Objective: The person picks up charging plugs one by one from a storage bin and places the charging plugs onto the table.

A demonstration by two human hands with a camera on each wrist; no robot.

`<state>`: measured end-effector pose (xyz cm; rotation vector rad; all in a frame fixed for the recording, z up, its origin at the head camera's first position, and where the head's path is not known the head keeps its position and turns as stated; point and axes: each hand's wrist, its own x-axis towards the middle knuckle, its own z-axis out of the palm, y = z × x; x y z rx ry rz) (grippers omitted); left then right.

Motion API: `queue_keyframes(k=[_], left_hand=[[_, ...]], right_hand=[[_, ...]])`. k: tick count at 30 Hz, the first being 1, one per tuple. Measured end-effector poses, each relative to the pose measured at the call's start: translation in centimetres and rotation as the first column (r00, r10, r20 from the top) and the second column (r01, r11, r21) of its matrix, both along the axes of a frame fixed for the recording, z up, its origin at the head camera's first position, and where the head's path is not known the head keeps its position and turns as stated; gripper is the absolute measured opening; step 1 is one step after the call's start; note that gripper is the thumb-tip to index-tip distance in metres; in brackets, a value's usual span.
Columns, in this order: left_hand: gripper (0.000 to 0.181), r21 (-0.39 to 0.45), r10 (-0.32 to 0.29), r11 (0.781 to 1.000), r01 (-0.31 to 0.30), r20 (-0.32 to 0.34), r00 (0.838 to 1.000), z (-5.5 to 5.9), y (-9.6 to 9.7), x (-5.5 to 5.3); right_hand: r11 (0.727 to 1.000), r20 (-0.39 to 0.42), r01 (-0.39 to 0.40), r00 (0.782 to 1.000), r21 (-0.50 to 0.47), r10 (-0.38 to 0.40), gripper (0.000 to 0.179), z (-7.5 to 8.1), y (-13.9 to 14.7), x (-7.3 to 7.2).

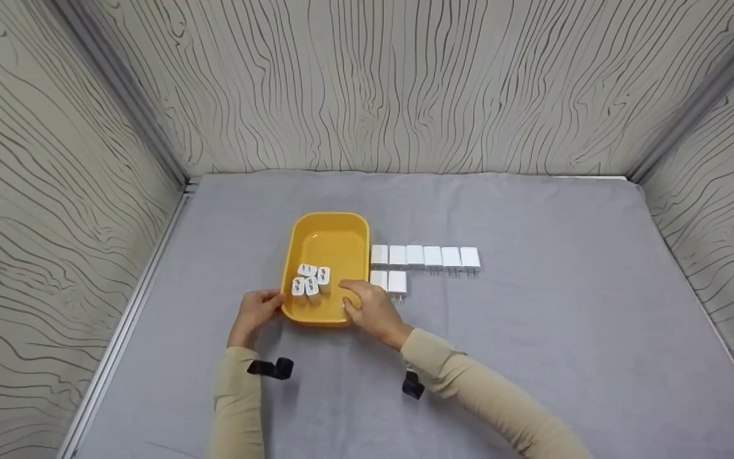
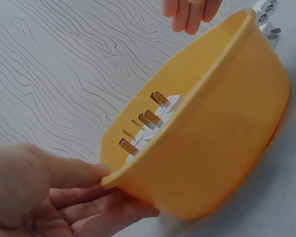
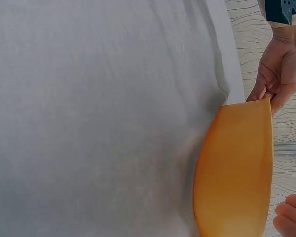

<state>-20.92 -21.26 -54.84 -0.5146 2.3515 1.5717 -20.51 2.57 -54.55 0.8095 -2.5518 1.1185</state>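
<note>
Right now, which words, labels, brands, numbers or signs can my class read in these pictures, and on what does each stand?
No readable text in any view.
Four white rectangular plugs with metal prongs, inside the yellow oblong tray: any print on their pronged faces is too small and blurred to read.
Eight white rectangular plugs beside the tray: none legible.
The tray: none seen.
Pale walls: dark wavy lines, no writing.

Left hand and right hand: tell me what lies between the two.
In the head view, the near part of the yellow tray, with four white plug adapters in it, lies between the left hand and the right hand.
</note>
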Motion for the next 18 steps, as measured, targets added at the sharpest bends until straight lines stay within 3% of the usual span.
queue_keyframes(k=[9, 18], left_hand=[[0.033, -0.042, -0.011, 0.999, 0.013, 0.051, 0.999, -0.1, 0.0, -0.5], [0.031, -0.026, -0.012, 1.000, 0.011, -0.011, 1.000, -0.2, 0.0, -0.2]], right_hand=[[0.995, 0.138, 0.026, 0.990, -0.092, -0.013, 0.026, -0.4, -1.6, -1.4], [0.994, 0.219, 0.061, 0.975, -0.087, -0.040, 0.029, -0.6, -3.0, -1.5]])
